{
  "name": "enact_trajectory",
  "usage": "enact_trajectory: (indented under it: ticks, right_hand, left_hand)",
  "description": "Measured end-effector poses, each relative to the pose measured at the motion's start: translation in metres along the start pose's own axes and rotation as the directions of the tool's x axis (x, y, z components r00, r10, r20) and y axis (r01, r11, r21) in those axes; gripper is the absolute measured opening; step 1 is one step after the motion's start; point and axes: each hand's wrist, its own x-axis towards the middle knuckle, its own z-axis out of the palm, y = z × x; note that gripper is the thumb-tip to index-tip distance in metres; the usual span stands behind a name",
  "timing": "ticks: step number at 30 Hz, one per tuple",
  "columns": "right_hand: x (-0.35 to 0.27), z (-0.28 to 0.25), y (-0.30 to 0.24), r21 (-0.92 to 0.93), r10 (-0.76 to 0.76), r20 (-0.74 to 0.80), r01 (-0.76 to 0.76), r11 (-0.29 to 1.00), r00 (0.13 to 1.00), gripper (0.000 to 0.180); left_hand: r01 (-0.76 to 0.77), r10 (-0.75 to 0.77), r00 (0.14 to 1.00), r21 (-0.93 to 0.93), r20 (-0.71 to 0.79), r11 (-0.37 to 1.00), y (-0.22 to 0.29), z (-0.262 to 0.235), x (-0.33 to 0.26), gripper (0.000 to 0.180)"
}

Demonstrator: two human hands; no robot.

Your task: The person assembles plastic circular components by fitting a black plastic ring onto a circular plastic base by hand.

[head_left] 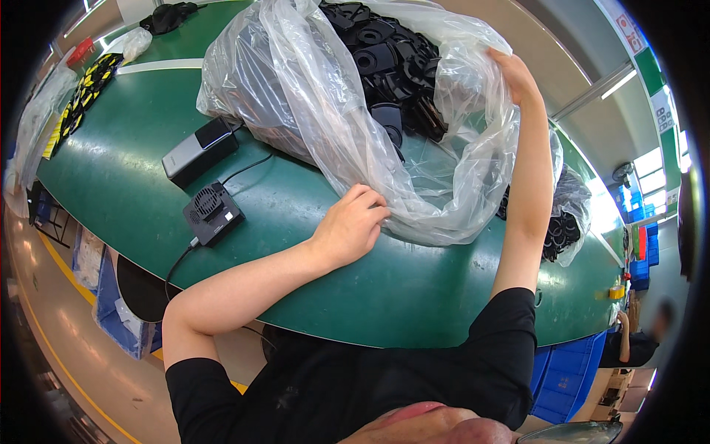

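A large clear plastic bag (pixel 296 81) lies on the green table with its mouth spread toward me. Inside it is a heap of black plastic parts (pixel 377 55), some with round rings. My left hand (pixel 350 228) is closed on the near edge of the bag, its fingers curled into the film. Farther off and to the right, my right hand (pixel 515 76) grips the bag's right rim, arm stretched out. Between the two hands the film sags in loose folds.
Left of the bag are a grey-black power bank (pixel 200 152) and a small black device (pixel 212 213) with a cable. Another bag of black rings (pixel 562 233) sits at right. Blue crates (pixel 566 377) stand below the table's right edge. A person (pixel 640 340) is at far right.
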Motion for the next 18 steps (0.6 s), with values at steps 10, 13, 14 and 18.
enact_trajectory:
  ticks: [10, 13, 14, 18]
  right_hand:
    - [0.036, -0.062, 0.020, -0.853, -0.415, -0.430, -0.210, 0.478, 0.802, 0.038]
    - [0.014, -0.026, 0.017, -0.814, -0.284, -0.534, -0.394, 0.428, 0.796, 0.038]
    - [0.011, -0.025, 0.027, -0.894, -0.607, -0.446, -0.349, 0.280, 0.657, 0.038]
    - [-0.020, 0.038, 0.009, -0.867, -0.916, 0.039, 0.469, 0.168, 0.400, 0.040]
  left_hand:
    - [-0.019, 0.019, 1.000, 0.003, 0.014, 1.000, 0.001, 0.002, 0.000, 0.020]
    - [0.003, -0.004, 1.000, 0.011, 0.021, 1.000, 0.000, -0.001, -0.002, 0.020]
    - [-0.006, 0.005, 1.000, 0.004, 0.025, 1.000, 0.001, 0.001, 0.001, 0.020]
    - [-0.007, 0.007, 1.000, 0.018, 0.015, 1.000, 0.003, -0.002, 0.001, 0.021]
